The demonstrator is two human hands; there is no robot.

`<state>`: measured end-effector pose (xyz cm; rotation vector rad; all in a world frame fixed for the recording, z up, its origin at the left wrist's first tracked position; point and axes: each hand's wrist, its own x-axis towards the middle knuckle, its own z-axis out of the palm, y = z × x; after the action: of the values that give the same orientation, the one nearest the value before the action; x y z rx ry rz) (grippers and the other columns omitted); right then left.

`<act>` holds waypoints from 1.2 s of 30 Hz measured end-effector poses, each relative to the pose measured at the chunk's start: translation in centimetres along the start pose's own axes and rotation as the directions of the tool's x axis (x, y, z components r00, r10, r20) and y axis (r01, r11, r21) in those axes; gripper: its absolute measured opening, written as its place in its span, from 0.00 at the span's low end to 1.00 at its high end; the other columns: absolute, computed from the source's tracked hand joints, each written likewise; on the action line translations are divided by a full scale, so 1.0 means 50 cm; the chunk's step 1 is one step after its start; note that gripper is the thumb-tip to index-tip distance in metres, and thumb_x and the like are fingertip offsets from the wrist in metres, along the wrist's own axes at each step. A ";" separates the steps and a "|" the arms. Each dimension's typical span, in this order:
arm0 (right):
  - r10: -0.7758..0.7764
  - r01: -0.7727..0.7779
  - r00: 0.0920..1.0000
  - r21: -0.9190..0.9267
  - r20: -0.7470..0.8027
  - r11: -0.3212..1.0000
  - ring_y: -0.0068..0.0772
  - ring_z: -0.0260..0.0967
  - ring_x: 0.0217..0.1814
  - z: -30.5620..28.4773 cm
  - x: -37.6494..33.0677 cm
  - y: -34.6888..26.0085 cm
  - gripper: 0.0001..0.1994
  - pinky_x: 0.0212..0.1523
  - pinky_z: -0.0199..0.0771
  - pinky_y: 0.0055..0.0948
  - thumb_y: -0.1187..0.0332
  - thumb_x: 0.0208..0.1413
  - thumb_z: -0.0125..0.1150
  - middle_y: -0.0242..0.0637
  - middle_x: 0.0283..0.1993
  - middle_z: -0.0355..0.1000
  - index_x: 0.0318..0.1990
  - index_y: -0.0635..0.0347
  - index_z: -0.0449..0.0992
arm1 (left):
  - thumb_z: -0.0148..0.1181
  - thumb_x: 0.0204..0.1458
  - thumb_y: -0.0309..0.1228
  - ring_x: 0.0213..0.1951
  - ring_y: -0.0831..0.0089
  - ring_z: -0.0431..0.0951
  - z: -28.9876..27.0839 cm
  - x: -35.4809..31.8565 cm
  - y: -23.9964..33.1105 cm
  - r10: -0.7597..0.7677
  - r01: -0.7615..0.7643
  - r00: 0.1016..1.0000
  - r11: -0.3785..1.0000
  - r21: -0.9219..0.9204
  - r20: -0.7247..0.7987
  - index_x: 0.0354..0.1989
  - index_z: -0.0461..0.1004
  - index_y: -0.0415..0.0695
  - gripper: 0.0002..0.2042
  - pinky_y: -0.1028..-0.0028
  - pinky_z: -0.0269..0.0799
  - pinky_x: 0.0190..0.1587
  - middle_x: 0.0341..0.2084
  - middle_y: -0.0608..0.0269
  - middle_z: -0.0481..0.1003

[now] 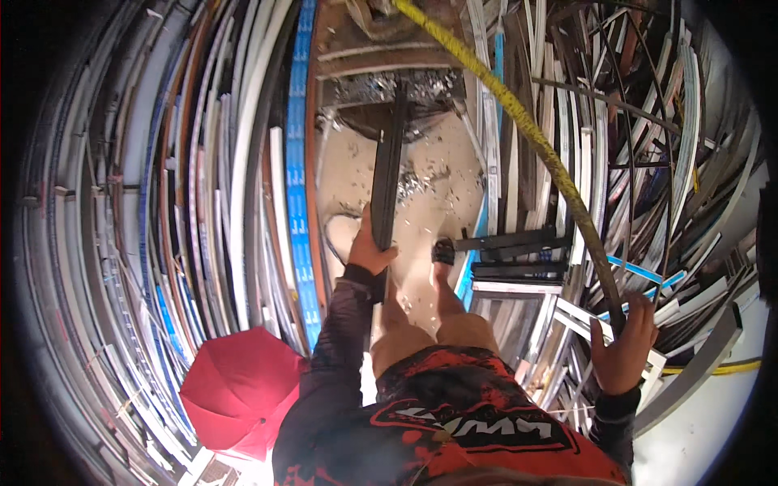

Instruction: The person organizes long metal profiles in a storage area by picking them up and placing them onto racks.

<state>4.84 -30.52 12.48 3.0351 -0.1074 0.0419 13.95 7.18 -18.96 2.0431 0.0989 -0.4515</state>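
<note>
My left hand [371, 249] is closed around a long dark metal profile [391, 174], which points away from me over the floor. Its far end reaches a dark ledge strewn with shiny scraps. On the right, my right hand [624, 350] has its thumb and fingers apart. The dark near end of a long yellow, stained bar [535, 138] comes down between that thumb and the fingers; whether they touch it, I cannot tell. From there the bar runs up and left to the top of the view, bent by the lens.
Long profiles [243, 162] in white, brown and grey crowd the left, beside a blue-wrapped strip [298, 178]. More profiles [689, 121] lean tangled at right. Short black pieces [519, 255] lie near my foot. A red umbrella [239, 393] is at lower left. Scraps [425, 180] litter the floor.
</note>
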 end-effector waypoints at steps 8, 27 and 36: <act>-0.189 -0.246 0.960 0.949 0.209 -0.199 0.36 0.62 0.61 0.292 0.024 -0.387 0.27 0.59 0.64 0.38 0.64 0.55 0.64 0.38 0.57 0.65 0.60 0.60 0.62 | 0.71 0.36 0.25 0.59 0.60 0.66 -0.191 -0.324 0.140 0.276 -0.273 0.948 0.961 -0.039 0.160 0.71 0.35 0.37 0.55 0.68 0.60 0.61 0.58 0.45 0.65; -0.474 -0.343 0.880 0.719 0.021 -0.605 0.33 0.65 0.58 0.152 0.004 -0.764 0.26 0.59 0.65 0.33 0.62 0.60 0.60 0.37 0.57 0.68 0.62 0.63 0.62 | 0.41 0.66 0.33 0.55 0.60 0.68 -0.388 -0.296 0.287 0.552 -0.545 0.809 0.833 0.095 -0.202 0.65 0.59 0.38 0.21 0.66 0.60 0.59 0.53 0.48 0.69; -0.580 0.702 0.711 0.451 -0.398 0.551 0.46 0.68 0.49 0.179 0.112 -0.723 0.25 0.49 0.66 0.44 0.61 0.43 0.68 0.38 0.41 0.71 0.50 0.55 0.69 | 0.60 0.50 0.45 0.53 0.55 0.64 -0.466 -0.507 0.396 0.824 -0.229 0.532 0.363 0.903 -0.196 0.57 0.67 0.43 0.28 0.52 0.54 0.54 0.51 0.53 0.67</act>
<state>13.24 4.03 0.01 3.3778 1.2911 0.3952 1.92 20.38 16.52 2.8440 -0.5439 0.9069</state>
